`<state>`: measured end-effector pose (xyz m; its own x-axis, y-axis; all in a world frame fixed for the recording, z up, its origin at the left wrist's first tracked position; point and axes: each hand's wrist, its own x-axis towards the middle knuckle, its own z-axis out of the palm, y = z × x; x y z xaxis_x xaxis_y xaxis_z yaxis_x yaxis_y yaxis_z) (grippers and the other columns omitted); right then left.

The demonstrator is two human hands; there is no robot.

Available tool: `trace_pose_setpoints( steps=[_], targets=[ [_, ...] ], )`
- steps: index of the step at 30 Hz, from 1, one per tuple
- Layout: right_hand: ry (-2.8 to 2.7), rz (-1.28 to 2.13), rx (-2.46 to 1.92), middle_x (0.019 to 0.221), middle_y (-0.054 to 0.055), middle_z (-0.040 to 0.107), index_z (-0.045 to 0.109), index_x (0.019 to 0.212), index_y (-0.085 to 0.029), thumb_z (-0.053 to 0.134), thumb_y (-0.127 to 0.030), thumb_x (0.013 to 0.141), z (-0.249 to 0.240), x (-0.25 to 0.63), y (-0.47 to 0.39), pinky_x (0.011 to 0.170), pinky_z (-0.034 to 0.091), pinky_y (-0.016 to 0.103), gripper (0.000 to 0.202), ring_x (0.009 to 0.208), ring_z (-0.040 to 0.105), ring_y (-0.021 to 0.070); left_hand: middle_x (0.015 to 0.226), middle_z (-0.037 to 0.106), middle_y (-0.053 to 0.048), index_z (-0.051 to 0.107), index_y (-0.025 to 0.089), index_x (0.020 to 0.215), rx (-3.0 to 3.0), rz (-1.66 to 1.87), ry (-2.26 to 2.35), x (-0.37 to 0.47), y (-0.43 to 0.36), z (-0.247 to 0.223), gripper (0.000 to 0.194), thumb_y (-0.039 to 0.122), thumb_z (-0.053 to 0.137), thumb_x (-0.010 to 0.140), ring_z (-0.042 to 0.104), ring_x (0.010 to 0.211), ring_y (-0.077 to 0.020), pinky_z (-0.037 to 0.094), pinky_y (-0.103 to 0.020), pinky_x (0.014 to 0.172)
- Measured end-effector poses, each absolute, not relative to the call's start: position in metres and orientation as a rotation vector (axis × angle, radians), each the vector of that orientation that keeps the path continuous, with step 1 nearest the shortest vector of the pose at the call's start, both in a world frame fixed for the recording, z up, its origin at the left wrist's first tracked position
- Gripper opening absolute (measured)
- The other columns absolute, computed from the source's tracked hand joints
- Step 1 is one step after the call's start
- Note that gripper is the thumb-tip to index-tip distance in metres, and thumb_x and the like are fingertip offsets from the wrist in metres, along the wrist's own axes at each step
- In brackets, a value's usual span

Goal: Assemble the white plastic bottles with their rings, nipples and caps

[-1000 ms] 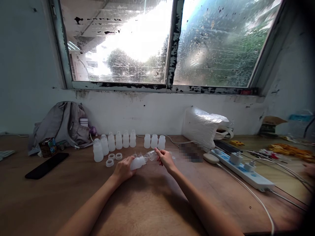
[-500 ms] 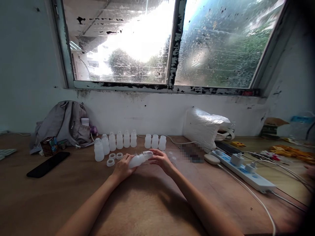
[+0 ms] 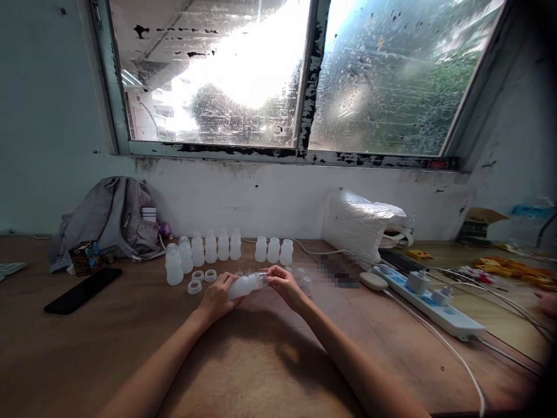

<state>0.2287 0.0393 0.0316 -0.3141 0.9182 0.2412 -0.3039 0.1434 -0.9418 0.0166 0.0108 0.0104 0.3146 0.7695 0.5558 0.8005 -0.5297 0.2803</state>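
A frosted baby bottle (image 3: 240, 286) lies tilted above the table, its top end pointing right. My left hand (image 3: 219, 296) is wrapped round the bottle's body. At the top end, the fingertips of my right hand (image 3: 282, 284) pinch the clear bottle cap (image 3: 261, 278). I cannot tell how firmly the cap sits on the bottle. White collar rings (image 3: 194, 287) lie left of my left hand. Small clear nipples (image 3: 243, 271) stand just behind the held bottle, partly hidden by it. More clear caps (image 3: 302, 278) lie beside my right hand.
Several capped bottles (image 3: 174, 267) stand in a row at the back left, and three uncapped bottles (image 3: 274, 251) stand to their right. A black phone (image 3: 82, 291) and a grey backpack (image 3: 108, 220) are on the left. A power strip (image 3: 435, 305) with cables runs along the right.
The fingers of my right hand have closed from a spread pose onto the clear cap. My left hand keeps the bottle in nearly the same place.
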Motion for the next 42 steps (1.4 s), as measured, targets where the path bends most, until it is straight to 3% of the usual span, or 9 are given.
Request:
trace_pose_setpoints(
  steps=[5,9,14,19,23,27,42],
  targets=[
    [-1.354,1.374,-0.676,0.092,0.004,0.061,0.055,0.069,-0.018,0.069,-0.030,0.059,0.029,0.225,0.037,0.075,0.040,0.029,0.021,0.083,0.054,0.0164,0.100,0.051,-0.005,0.047,0.022,0.108,-2.524,-1.002,-1.473,0.017,0.013,0.009,0.040,0.037,0.054,0.071,0.050,0.092,-0.0208,0.046,-0.030,0.074],
    [-1.353,1.400,-0.660,0.091,0.003,0.061,0.057,0.084,-0.020,0.069,-0.026,0.059,0.026,0.227,0.039,0.074,0.040,0.027,0.029,0.083,0.054,0.0152,0.100,0.051,-0.005,0.047,0.022,0.108,-2.509,-1.009,-1.473,0.017,0.013,0.008,0.040,0.036,0.055,0.071,0.051,0.092,-0.0204,0.045,-0.030,0.074],
    [-1.189,1.638,-0.648,0.097,0.006,0.061,0.058,0.088,-0.019,0.054,-0.040,0.072,0.027,0.233,0.042,0.070,0.042,0.028,0.027,0.084,0.055,0.0164,0.101,0.052,-0.005,0.048,0.022,0.108,-2.532,-0.986,-1.411,0.017,0.012,0.009,0.040,0.035,0.055,0.071,0.050,0.093,-0.0207,0.045,-0.030,0.075],
    [-1.108,1.862,-0.746,0.087,0.009,0.063,0.061,0.083,-0.013,0.043,-0.053,0.076,0.023,0.233,0.042,0.058,0.042,0.027,0.044,0.069,0.057,0.0165,0.103,0.055,-0.005,0.048,0.023,0.109,-2.683,-0.909,-1.247,0.019,0.009,0.011,0.041,0.039,0.054,0.072,0.051,0.095,-0.0202,0.042,-0.030,0.081],
    [-1.136,1.965,-0.755,0.071,0.007,0.062,0.062,0.078,-0.010,0.039,-0.059,0.075,0.014,0.228,0.042,0.050,0.039,0.022,0.055,0.056,0.054,0.0128,0.098,0.058,-0.004,0.049,0.023,0.110,-2.757,-0.833,-1.158,0.021,0.005,0.012,0.050,0.053,0.053,0.070,0.055,0.088,-0.0195,0.044,-0.030,0.076],
    [-1.183,2.004,-0.737,0.063,0.006,0.060,0.062,0.072,-0.009,0.032,-0.065,0.074,0.010,0.226,0.042,0.047,0.037,0.021,0.064,0.051,0.052,0.0117,0.093,0.059,-0.004,0.050,0.021,0.108,-2.739,-0.831,-1.078,0.022,0.002,0.014,0.050,0.055,0.050,0.071,0.056,0.083,-0.0183,0.045,-0.029,0.072],
    [-1.255,1.920,-0.824,0.047,0.001,0.050,0.054,0.056,-0.013,0.030,-0.068,0.072,0.007,0.219,0.039,0.037,0.032,0.021,0.062,0.038,0.045,0.0096,0.084,0.059,-0.004,0.051,0.022,0.111,-2.704,-0.788,-0.970,0.020,0.004,0.014,0.054,0.056,0.050,0.069,0.057,0.073,-0.0159,0.048,-0.027,0.066]
  ],
)
